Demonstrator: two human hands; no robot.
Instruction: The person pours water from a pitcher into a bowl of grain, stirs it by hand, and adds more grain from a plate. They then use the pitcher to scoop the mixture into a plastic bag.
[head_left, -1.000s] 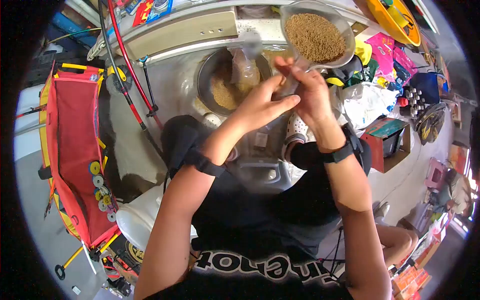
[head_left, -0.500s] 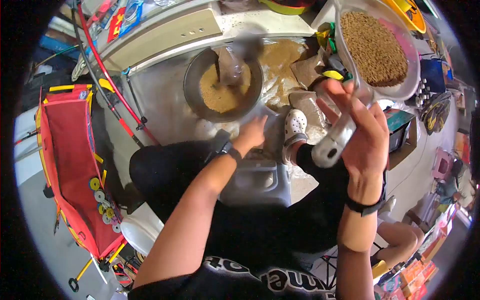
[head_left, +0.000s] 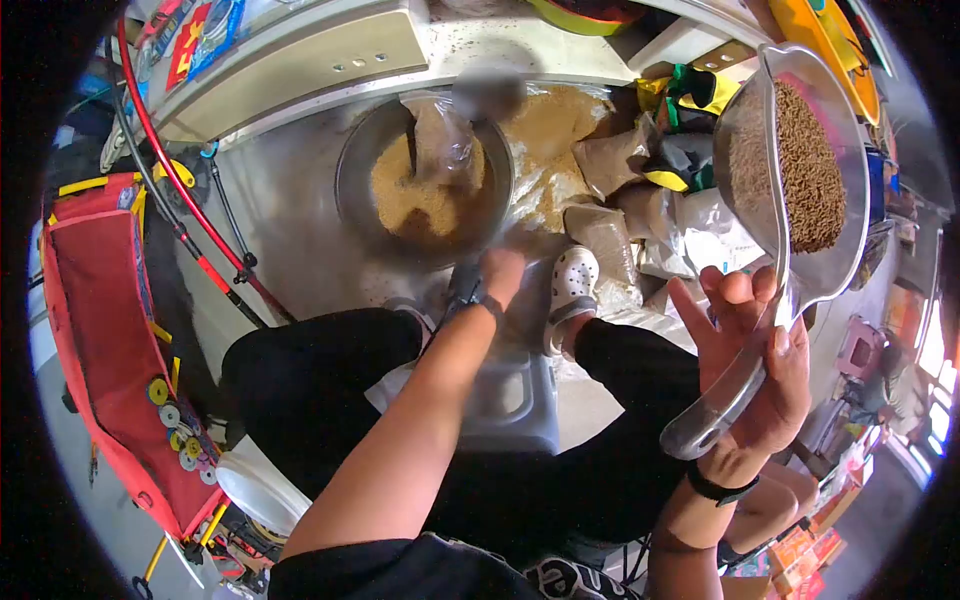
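My right hand [head_left: 752, 375] grips the handle of a large clear plastic scoop [head_left: 712, 405], fingers partly spread around it. Brown pellets [head_left: 808, 165] lie in the tilted scoop. Further left, my left hand [head_left: 503, 273] is blurred, with its fingers curled; what it may hold is unclear. It is just below a round dark basin [head_left: 352, 190], which contains tan grain [head_left: 400, 198] and a clear bag of brown material [head_left: 443, 135].
Filled bags [head_left: 600, 235] and a white clog [head_left: 574, 285] are right of the basin. A grey plastic container [head_left: 510, 405] stands between my legs. On the left are a red fabric cart [head_left: 95, 350] and poles [head_left: 165, 175]. Another person's leg [head_left: 765, 510] is at lower right.
The scoop has moved right and down with my right hand, and has turned more upright on its edge. My left hand's pointing finger is now curled in. The view has shifted slightly.
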